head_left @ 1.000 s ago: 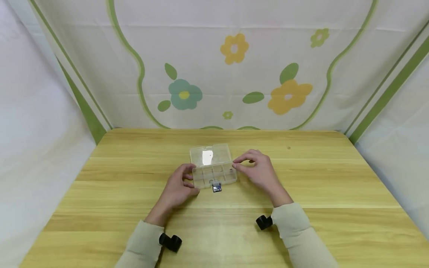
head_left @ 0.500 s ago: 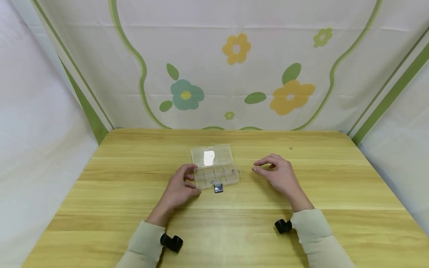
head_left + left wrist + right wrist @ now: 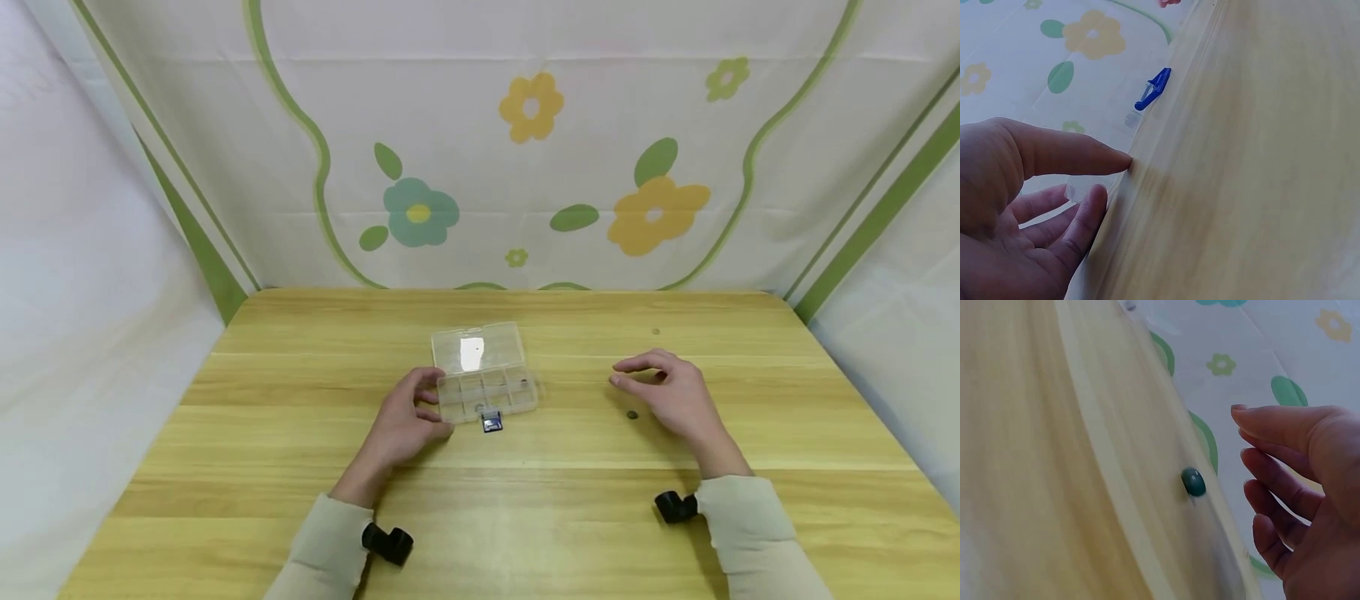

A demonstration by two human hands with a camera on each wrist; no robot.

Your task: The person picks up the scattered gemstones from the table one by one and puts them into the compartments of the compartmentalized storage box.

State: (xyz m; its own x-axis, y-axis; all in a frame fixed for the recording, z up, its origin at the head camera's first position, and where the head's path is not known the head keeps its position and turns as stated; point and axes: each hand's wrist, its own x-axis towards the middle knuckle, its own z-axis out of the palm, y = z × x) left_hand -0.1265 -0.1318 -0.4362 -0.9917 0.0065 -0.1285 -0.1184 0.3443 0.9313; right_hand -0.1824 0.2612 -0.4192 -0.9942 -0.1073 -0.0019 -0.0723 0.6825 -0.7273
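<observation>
A clear plastic compartment box (image 3: 487, 393) lies with its lid (image 3: 498, 343) folded back. My left hand (image 3: 405, 421) holds its left end, thumb at the front corner and fingers at the back. On the box's front edge is a blue latch (image 3: 491, 422), also seen as a blue clip (image 3: 1155, 89) in the left wrist view. Small dark pieces lie in two compartments. My right hand (image 3: 667, 392) is off to the right, fingers loosely bent, with nothing between them. Just below its fingers a dark green bead (image 3: 1194, 482) rests on the table.
The wooden table (image 3: 495, 517) ends at a white floral cloth (image 3: 465, 133) behind. A small round spot (image 3: 656, 332) is on the table at the back right. White cloth walls hang on both sides.
My right hand has moved right, from the box's right end to beyond the dark green bead, which now shows uncovered. The left hand has kept its place at the box.
</observation>
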